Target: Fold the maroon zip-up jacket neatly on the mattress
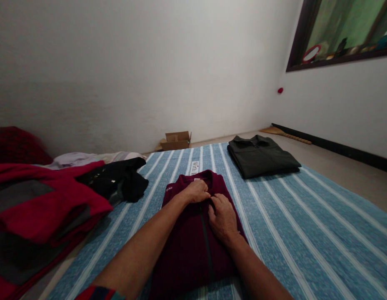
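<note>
A maroon zip-front jacket (pixel 187 246) lies folded on the blue striped bedsheet (pixel 274 241), its collar pointing away from me. My left hand (pixel 197 191) is closed at the front of the collar, with the fingertips pinching the fabric by the top of the dark zip. Close beside it, my right hand (pixel 223 214) has its fingers bent onto the same neck edge, gripping the cloth just right of the zip. The exact hold of the fingertips is partly hidden. Small white lettering shows on the jacket's left shoulder area.
A folded dark green jacket (pixel 262 156) lies at the far right of the bed. To the left are a heaped red and grey garment (pixel 40 208) and a black garment (pixel 118 179). Beyond the bed stand a cardboard box (pixel 176 141) and a broom (pixel 285 134).
</note>
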`<state>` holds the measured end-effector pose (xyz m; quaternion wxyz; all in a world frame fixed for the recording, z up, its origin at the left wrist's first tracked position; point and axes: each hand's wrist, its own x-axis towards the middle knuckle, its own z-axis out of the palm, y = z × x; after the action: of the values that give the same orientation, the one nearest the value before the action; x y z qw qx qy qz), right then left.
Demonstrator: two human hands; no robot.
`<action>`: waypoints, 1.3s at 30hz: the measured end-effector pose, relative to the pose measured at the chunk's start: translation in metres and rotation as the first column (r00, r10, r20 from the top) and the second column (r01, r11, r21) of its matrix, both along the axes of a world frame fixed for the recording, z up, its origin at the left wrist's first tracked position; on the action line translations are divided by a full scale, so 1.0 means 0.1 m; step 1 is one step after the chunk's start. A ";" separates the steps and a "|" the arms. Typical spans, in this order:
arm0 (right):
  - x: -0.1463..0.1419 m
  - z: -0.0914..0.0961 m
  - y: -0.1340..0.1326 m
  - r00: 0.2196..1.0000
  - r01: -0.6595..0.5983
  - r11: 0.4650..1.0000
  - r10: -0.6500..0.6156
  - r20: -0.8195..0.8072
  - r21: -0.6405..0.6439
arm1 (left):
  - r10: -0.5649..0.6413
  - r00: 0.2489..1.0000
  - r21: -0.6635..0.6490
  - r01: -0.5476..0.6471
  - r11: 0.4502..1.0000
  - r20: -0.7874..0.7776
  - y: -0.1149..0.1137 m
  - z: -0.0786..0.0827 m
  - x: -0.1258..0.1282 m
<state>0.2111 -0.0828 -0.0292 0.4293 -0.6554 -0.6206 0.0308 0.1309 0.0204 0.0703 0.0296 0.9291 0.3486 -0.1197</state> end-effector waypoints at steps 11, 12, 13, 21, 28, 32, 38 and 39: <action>0.00 0.01 0.01 1.000 -0.005 1.000 0.006 -0.015 0.026 | -0.021 1.000 -0.067 0.021 0.998 -0.012 0.03 0.08 -0.03; 0.00 0.00 0.01 1.000 -0.004 1.000 0.005 -0.010 0.023 | -0.036 0.999 -0.075 0.034 0.997 -0.023 0.03 0.08 -0.03; 0.00 0.00 0.01 1.000 -0.003 1.000 0.003 -0.004 0.021 | -0.045 0.998 -0.076 0.042 0.996 -0.032 0.03 0.08 -0.03; 0.00 -0.03 0.01 0.999 0.024 0.999 -0.025 0.047 0.022 | -0.013 1.000 -0.031 0.012 0.999 -0.027 -0.02 0.04 -0.02; -0.01 -0.04 0.00 0.998 0.037 0.999 -0.038 0.052 0.018 | -0.009 1.000 -0.050 0.009 0.999 0.012 -0.03 0.05 -0.05; -0.01 -0.06 0.01 0.997 0.043 0.998 -0.046 0.062 0.038 | -0.015 0.999 -0.061 0.017 0.998 0.031 -0.01 0.01 -0.09; -0.01 -0.03 0.01 0.997 0.040 0.999 -0.041 0.063 0.016 | -0.016 0.999 -0.033 0.016 0.999 0.028 0.03 -0.07 -0.08; -0.01 -0.03 0.00 0.997 0.039 0.999 -0.039 0.062 0.012 | -0.014 1.000 -0.032 0.015 0.999 0.025 0.02 -0.08 -0.07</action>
<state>0.2102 -0.0825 -0.0318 0.4138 -0.6656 -0.6210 -0.0016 0.1242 0.0228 0.0624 0.0480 0.9324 0.3394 -0.1142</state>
